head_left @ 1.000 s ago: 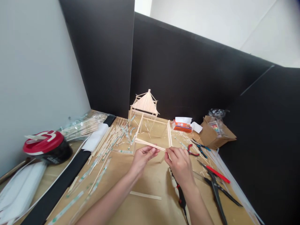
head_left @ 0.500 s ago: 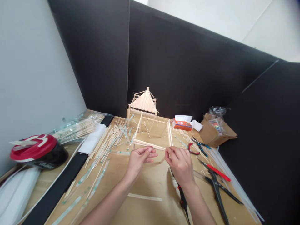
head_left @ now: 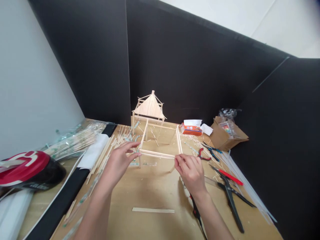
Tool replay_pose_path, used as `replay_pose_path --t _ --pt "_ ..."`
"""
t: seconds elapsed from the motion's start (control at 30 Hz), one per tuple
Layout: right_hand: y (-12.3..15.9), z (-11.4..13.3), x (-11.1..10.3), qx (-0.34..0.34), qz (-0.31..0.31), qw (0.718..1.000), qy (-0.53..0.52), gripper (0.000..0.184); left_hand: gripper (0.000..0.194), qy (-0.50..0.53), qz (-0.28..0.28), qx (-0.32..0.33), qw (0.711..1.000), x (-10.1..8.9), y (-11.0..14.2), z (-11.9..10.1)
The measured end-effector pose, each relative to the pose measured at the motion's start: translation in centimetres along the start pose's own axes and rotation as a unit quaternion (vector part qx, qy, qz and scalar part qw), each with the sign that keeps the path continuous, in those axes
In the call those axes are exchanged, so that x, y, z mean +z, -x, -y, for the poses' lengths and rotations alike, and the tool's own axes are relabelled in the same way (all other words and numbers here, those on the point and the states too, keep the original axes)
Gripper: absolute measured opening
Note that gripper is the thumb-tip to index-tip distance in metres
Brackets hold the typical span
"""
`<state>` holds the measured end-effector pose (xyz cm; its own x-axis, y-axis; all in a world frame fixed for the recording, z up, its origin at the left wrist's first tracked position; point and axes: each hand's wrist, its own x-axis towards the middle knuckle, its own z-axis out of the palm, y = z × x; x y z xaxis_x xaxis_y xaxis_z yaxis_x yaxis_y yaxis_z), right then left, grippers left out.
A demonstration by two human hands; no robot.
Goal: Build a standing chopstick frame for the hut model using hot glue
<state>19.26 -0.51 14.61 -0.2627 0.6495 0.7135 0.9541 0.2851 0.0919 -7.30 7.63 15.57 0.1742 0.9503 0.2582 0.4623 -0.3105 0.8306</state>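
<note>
A rectangular frame of pale wooden sticks on thin legs (head_left: 157, 154) stands in the middle of the table. At its near right corner my right hand (head_left: 190, 170) is closed, fingertips pinching the end of the front bar. My left hand (head_left: 122, 160) is by the near left corner, thumb and fingers apart on either side of it; whether they touch the wood I cannot tell. Behind the frame stands a small stick-built model with a pointed roof (head_left: 150, 108). A short pair of sticks (head_left: 153, 210) lies in front of me.
Loose sticks (head_left: 106, 151) and bagged sticks (head_left: 75, 140) lie left, near a red-lidded black tub (head_left: 32, 170). On the right are red-handled pliers (head_left: 203, 155), a large black cutting tool (head_left: 231, 203), a black corded tool (head_left: 195, 208), a tissue pack (head_left: 192, 129) and a cardboard box (head_left: 228, 135).
My left hand has moved left along the front bar to the near left corner, and its fingers have spread. My right hand stays at the right corner. The view has shifted slightly.
</note>
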Motion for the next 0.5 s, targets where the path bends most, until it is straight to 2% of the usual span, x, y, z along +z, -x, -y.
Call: replay_pose_path --t 0.17,0.5 --pt "-0.08 -0.06 0.17 0.007 -0.001 1.0 0.008 0.015 0.026 0.015 0.002 0.017 1.0 1.4 -0.26 -0.29" --pt "-0.05 -0.14 0.35 0.014 -0.014 1.0 0.004 0.017 0.019 -0.007 -0.016 0.056 0.998 1.02 -0.57 -0.31"
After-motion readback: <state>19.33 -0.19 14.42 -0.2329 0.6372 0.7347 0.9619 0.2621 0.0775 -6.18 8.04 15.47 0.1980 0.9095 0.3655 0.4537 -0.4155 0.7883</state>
